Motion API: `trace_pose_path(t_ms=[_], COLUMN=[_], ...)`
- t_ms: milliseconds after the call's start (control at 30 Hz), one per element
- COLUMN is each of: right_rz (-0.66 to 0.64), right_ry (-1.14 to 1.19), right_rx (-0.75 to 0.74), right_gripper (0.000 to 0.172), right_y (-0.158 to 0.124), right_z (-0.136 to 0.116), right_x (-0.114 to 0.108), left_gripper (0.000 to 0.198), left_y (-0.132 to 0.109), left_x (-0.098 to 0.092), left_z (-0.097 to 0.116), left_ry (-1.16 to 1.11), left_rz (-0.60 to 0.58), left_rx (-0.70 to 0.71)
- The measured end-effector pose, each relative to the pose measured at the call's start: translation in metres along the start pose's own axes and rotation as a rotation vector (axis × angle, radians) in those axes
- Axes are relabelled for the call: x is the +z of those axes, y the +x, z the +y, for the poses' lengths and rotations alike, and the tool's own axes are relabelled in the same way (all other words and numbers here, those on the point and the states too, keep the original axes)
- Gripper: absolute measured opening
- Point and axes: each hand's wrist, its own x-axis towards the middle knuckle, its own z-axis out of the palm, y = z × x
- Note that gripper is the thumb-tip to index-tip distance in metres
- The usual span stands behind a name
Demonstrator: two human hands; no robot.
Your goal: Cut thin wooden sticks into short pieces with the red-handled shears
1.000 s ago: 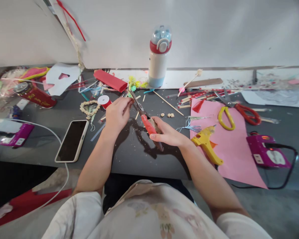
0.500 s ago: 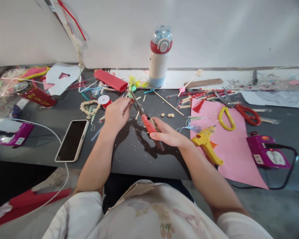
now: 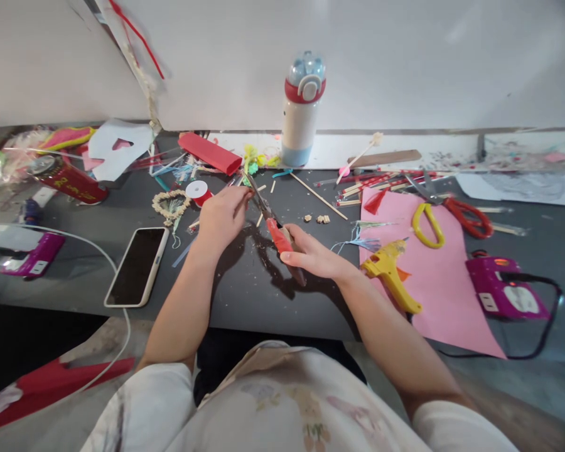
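Observation:
My right hand (image 3: 311,254) is closed round the red handles of a pair of pliers (image 3: 275,229), whose metal jaws point up and left towards my left hand. My left hand (image 3: 222,216) is pinched on a thin stick (image 3: 238,181) held at the plier jaws, just above the dark table (image 3: 245,282). Short cut bits of wood (image 3: 319,218) lie on the table right of the pliers.
A phone (image 3: 137,265) lies left of my left arm. A yellow glue gun (image 3: 392,274) and yellow and red scissors (image 3: 445,210) rest on pink paper (image 3: 445,295) to the right. A water bottle (image 3: 300,113), red ribbon spool (image 3: 198,190) and red can (image 3: 66,179) stand further back.
Both hands and the pliers have shifted only slightly upward and away; grips are unchanged.

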Motion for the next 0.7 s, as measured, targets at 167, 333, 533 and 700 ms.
trace_pose_path(t_ms=[167, 333, 533, 700], right_rz=[-0.037, -0.037, -0.043, -0.043], right_ry=[-0.069, -0.106, -0.066, 0.005], right_rx=[0.034, 0.06, 0.038, 0.036], right_gripper=[0.054, 0.057, 0.053, 0.045], right_y=[-0.0009, -0.0018, -0.0011, -0.0014], right_z=[-0.0045, -0.0083, -0.0059, -0.0052], right_x=[-0.0011, -0.001, -0.0004, 0.0005], left_gripper=[0.025, 0.026, 0.024, 0.027], left_y=[0.003, 0.0045, 0.0046, 0.0046], left_x=[-0.0049, -0.0085, -0.0087, -0.0077], left_z=[0.0005, 0.0006, 0.0007, 0.0007], left_ry=[-0.094, -0.171, -0.211, -0.191], left_rz=[-0.055, -0.094, -0.107, -0.105], left_rx=[-0.039, -0.064, -0.095, -0.078])
